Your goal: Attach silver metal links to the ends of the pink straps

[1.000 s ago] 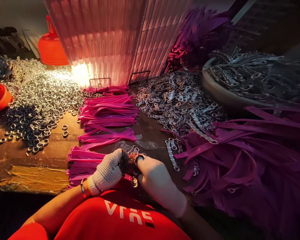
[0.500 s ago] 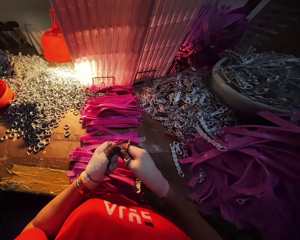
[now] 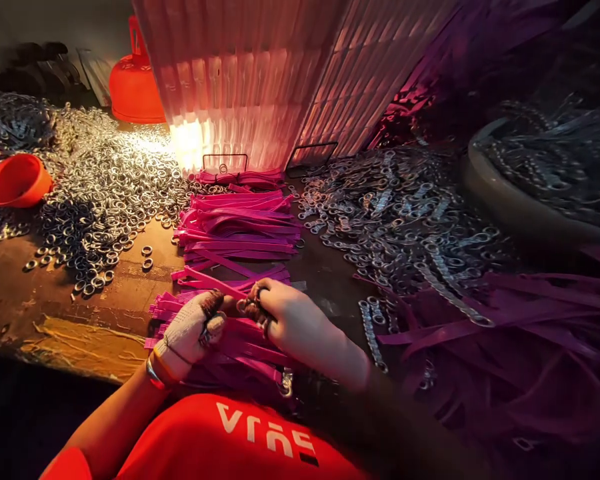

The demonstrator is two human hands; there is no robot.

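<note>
Noted fingers of the right hand curled in and pressed together, apparently pinching the near end of a pink strip. Traced the same strip leftward and away from the fingertips, slanting across to the row behind. Found a small metal ring right at these fingertips; cannot tell whether gripped or merely touching. Noted fingers of the left hand bent inward, just beside the right hand; cannot tell whether holding anything. Recorded a pale glove on the left hand, dark about the fingers, with a bracelet at the wrist.

Under and between both hands, saw flat-laid strips on the tabletop, with a shiny metal piece at the right end, near the red shirt. Farther off, logged bundled strips stacked in rows, then a tall ribbed panel standing upright behind. To the left, logged a heap of rings, two loose rings near its edge, an orange-red cup beside it and a red lamp shade above. To the right, logged spread-out metal links, a loaded basin and a dim, loose pile of purple strips
</note>
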